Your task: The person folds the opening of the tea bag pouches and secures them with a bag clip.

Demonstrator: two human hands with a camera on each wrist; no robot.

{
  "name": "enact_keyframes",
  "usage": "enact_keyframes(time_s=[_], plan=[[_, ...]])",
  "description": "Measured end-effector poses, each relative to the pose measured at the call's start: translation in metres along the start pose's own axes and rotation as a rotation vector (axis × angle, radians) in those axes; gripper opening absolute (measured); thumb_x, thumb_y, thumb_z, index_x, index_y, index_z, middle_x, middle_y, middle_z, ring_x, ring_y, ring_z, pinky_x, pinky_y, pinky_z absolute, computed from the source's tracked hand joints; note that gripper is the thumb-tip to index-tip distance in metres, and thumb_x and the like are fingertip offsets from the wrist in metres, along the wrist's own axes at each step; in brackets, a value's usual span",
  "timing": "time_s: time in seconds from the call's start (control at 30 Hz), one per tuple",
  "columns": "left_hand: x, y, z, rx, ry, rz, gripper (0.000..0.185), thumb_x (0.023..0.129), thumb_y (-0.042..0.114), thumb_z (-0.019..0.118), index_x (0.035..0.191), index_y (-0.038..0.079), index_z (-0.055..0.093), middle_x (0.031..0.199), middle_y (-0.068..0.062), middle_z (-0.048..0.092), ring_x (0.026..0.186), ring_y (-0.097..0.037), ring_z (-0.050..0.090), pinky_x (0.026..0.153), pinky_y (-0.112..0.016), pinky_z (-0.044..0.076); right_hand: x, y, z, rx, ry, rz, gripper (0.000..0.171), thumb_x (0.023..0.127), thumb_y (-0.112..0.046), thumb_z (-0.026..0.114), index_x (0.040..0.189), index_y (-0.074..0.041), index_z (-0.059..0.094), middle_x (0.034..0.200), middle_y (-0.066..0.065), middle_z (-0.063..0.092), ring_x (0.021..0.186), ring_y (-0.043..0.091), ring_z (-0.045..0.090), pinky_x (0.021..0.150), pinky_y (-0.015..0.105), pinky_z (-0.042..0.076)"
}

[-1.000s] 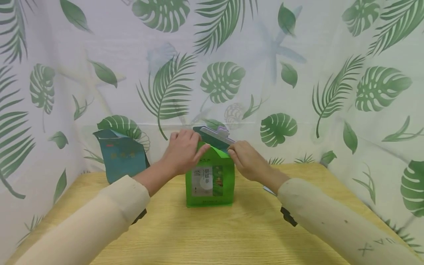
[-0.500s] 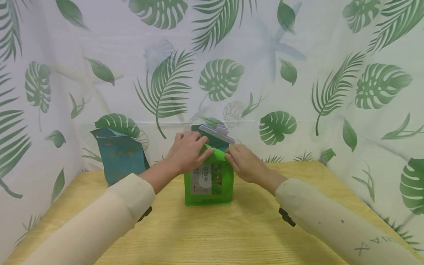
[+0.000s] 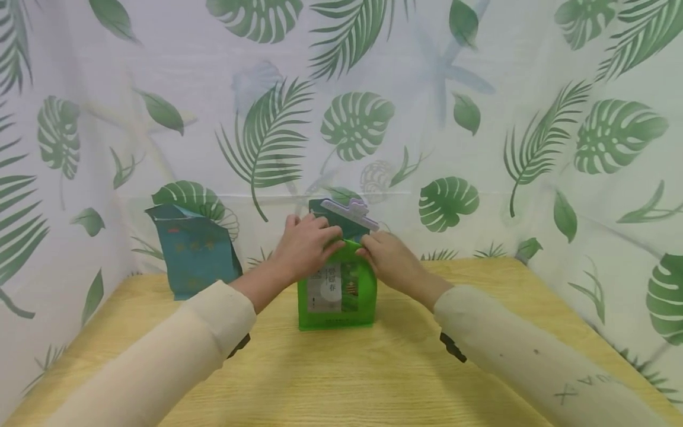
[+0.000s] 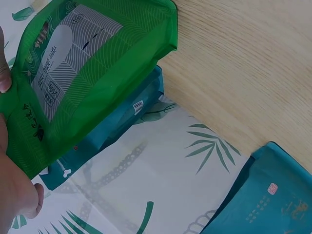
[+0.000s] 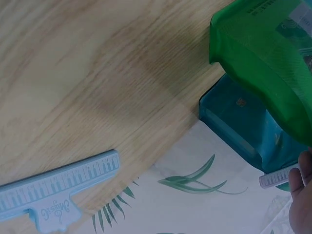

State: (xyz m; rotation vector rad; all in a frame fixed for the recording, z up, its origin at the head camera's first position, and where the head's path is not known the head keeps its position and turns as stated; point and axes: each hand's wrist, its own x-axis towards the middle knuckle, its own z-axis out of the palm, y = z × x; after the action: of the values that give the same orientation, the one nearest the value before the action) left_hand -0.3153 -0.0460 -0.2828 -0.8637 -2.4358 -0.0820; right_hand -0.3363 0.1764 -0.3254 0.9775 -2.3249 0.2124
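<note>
Nearest me are my two cream sleeves, reaching in over the wooden table (image 3: 341, 379) from either side. They meet at the green pouch (image 3: 337, 293), which stands upright near the middle of the table with its printed label towards me. My left hand (image 3: 306, 246) has its fingers curled over the pouch's top edge from the left, and my right hand (image 3: 386, 261) pinches the same edge from the right, thumbs and fingertips almost meeting at the centre. I hold it from both sides so the folded-over top stays flat and the pouch does not tip. From my left wrist the green film bends under my fingers (image 4: 5, 80), which suggests the top is being pressed down, not pulled apart.

Lying on the table to my right, in the right wrist view, is a pale blue sealing clip (image 5: 53, 197), free of either hand and apart from the pouch.

Just behind the green pouch stands a teal pouch (image 3: 333, 216) whose top is closed by a lilac clip (image 3: 349, 212), so it keeps its fold on its own. Further left, against the leaf-print cloth (image 3: 480, 89), leans a second teal pouch (image 3: 194, 252) with its top standing up unclipped
</note>
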Motion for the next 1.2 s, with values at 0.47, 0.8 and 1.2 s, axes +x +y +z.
enact_keyframes(time_s=[0.47, 0.8, 1.2], plan=[[0.001, 0.004, 0.002, -0.048, -0.004, -0.050, 0.020, 0.103, 0.038, 0.054, 0.106, 0.024, 0.068, 0.087, 0.002, 0.056, 0.076, -0.020, 0.046, 0.079, -0.045, 0.034, -0.022, 0.029, -0.022, 0.050, -0.082, 0.068, 0.019, 0.107, -0.019, 0.045, 0.097, -0.009, 0.058, 0.082, 0.002, 0.056, 0.082, 0.023, 0.055, 0.077, 0.040, 0.045], [0.000, 0.001, 0.002, -0.051, -0.002, -0.033, 0.019, 0.103, 0.036, 0.054, 0.106, 0.024, 0.068, 0.087, 0.001, 0.057, 0.076, -0.020, 0.047, 0.080, -0.045, 0.036, -0.057, 0.057, -0.038, -0.074, -0.244, 0.140, 0.020, 0.105, -0.023, 0.052, 0.097, -0.007, 0.061, 0.084, 0.002, 0.059, 0.078, 0.019, 0.055, 0.072, 0.039, 0.048], [-0.001, 0.001, 0.002, -0.096, -0.046, -0.043, 0.019, 0.104, 0.035, 0.051, 0.103, 0.024, 0.066, 0.086, 0.001, 0.052, 0.073, -0.019, 0.043, 0.075, -0.042, 0.027, -0.116, 0.096, -0.050, -0.202, -0.423, 0.152, 0.023, 0.103, -0.022, 0.053, 0.082, -0.013, 0.056, 0.073, -0.001, 0.051, 0.067, 0.017, 0.050, 0.066, 0.040, 0.045]])
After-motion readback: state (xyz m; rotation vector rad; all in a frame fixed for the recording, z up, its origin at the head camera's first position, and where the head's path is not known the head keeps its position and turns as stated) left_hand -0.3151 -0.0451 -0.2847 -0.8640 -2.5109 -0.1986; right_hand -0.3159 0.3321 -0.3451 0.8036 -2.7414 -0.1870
